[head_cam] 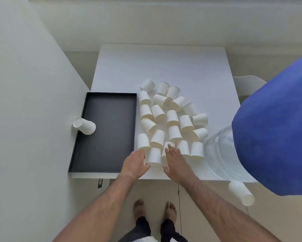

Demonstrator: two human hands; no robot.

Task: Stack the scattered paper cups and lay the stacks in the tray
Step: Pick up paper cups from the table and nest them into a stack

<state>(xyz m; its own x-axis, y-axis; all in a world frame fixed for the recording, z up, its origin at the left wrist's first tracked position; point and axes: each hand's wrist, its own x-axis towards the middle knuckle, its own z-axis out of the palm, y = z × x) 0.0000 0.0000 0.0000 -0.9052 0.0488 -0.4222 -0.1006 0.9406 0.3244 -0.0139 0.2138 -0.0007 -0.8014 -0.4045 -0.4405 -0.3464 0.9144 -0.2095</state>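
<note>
Several white paper cups stand upside down or lie tipped in a cluster on the white table, right of a black tray. A short stack of cups lies on its side at the tray's left rim. My left hand touches the left side of an upside-down cup at the table's front edge, fingers apart. My right hand is spread flat over the neighbouring cup, just right of that one. Neither hand has lifted a cup.
A clear water jug with a blue cap fills the right side, beside the cup cluster. One cup hangs below the jug past the table's front edge. A white wall stands on the left, a white chair at far right. My bare feet are on the tiled floor.
</note>
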